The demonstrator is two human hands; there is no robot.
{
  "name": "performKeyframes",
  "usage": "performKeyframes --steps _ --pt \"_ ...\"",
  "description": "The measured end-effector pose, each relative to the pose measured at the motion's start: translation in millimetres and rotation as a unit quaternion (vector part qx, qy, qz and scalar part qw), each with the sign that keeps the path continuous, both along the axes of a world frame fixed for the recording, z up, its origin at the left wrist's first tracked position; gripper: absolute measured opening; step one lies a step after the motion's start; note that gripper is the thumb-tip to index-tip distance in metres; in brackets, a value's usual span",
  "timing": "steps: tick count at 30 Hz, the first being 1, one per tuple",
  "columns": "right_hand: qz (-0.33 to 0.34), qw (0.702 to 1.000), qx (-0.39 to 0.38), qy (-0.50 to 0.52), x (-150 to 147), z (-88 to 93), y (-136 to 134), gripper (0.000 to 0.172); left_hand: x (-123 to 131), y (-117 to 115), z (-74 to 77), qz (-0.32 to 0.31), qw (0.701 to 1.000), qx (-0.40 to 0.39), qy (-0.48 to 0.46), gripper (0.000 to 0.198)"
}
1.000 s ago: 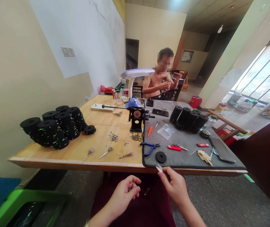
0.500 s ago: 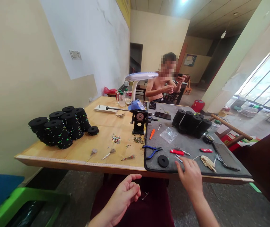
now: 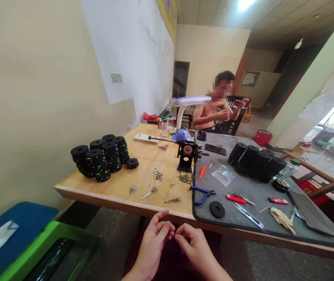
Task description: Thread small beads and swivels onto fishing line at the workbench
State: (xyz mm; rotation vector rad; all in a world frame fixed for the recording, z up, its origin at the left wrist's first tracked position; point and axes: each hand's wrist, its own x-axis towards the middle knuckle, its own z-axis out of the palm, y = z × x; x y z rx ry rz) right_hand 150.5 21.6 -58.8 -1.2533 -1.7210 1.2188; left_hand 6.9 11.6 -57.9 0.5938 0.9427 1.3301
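Note:
Just in front of the table's edge, my left hand [image 3: 156,242] and my right hand [image 3: 195,246] meet with fingertips close together. Thumb and fingers of the left are pressed together, its index finger partly stretched. The right is curled in a pinch. Anything between the fingertips is too small to make out. On the grey mat [image 3: 181,224] beyond lie a black foam ring [image 3: 217,209], blue-handled pliers [image 3: 202,194] and metal tweezers [image 3: 249,216]. Small bundles of fine stems, one of them [image 3: 172,200] near the edge, rest on the bare wood.
Stacked black foam spools [image 3: 96,156] stand at left, more spools [image 3: 256,160] at right. A black hand-cranked winder [image 3: 186,154] and a white lamp [image 3: 190,101] are mid-table, beside scattered beads [image 3: 158,175]. A person [image 3: 213,111] sits across, holding a phone. A green stool [image 3: 52,238] is at left.
My right hand has left the tweezers, which now lie uncovered on the mat, and come left to my left hand. The view has turned slightly left.

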Motion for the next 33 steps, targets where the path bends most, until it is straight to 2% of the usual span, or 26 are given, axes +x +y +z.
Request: performKeyframes --steps 3,5,7,9,10,12,14,15,16,17,18,21,23,25,28,33 --pt "-0.002 0.993 0.071 -0.091 -3.5 3.0 8.8 0.015 -15.8 9.4 -5.0 0.056 0.997 -0.027 -0.044 0.045" --pt "0.002 0.988 0.095 -0.123 -6.2 4.4 15.2 0.014 -35.4 17.3 -11.7 0.112 0.992 -0.036 -0.037 0.043" --pt "0.004 0.982 0.118 -0.147 -8.4 6.2 22.0 0.015 -62.7 23.3 -25.1 0.162 0.986 -0.035 0.031 0.035" --pt "0.011 0.977 0.136 -0.165 -10.5 8.9 28.6 0.016 -94.1 24.6 -46.3 0.146 0.97 -0.046 0.189 0.033" --pt "0.016 0.975 0.143 -0.171 -11.6 10.4 31.7 0.017 -109.2 23.0 -58.7 0.132 0.948 -0.043 0.287 0.035" --pt "0.025 0.971 0.152 -0.181 -14.3 13.0 37.4 0.018 -134.0 16.5 -83.0 0.126 0.887 -0.006 0.444 0.027" --pt "0.03 0.969 0.158 -0.189 -17.4 14.5 42.6 0.019 -147.0 7.9 -99.8 0.1 0.836 -0.007 0.539 0.021" --pt "0.031 0.968 0.16 -0.192 -19.0 14.9 45.1 0.018 -148.3 3.8 -103.5 0.06 0.822 -0.02 0.566 0.015" --pt "0.032 0.967 0.162 -0.193 -20.5 15.1 47.4 0.018 -146.2 0.3 -103.6 0.018 0.81 -0.023 0.586 0.015" --pt "0.031 0.968 0.163 -0.191 -22.0 15.2 49.7 0.018 -141.4 -2.6 -100.2 -0.012 0.801 -0.021 0.598 0.024" --pt "0.03 0.969 0.164 -0.185 -23.4 15.2 51.8 0.018 -134.4 -4.9 -93.9 -0.021 0.797 -0.012 0.604 0.031" --pt "0.033 0.975 0.16 -0.151 -27.8 14.0 56.3 0.02 -107.8 -8.9 -65.2 0.001 0.819 0.053 0.571 0.033" --pt "0.033 0.978 0.155 -0.133 -31.1 11.7 57.9 0.021 -91.5 -10.5 -46.6 0.017 0.836 0.125 0.535 0.022" --pt "0.028 0.98 0.15 -0.129 -34.6 7.9 59.1 0.021 -79.1 -11.1 -34.2 0.038 0.836 0.197 0.511 0.017" --pt "0.009 0.979 0.145 -0.141 -39.2 1.3 60.4 0.021 -68.1 -8.7 -28.8 0.048 0.801 0.281 0.527 0.029" --pt "-0.019 0.973 0.149 -0.175 -43.3 -2.4 61.6 0.021 -61.5 -0.5 -37.4 0.018 0.729 0.334 0.597 0.045"
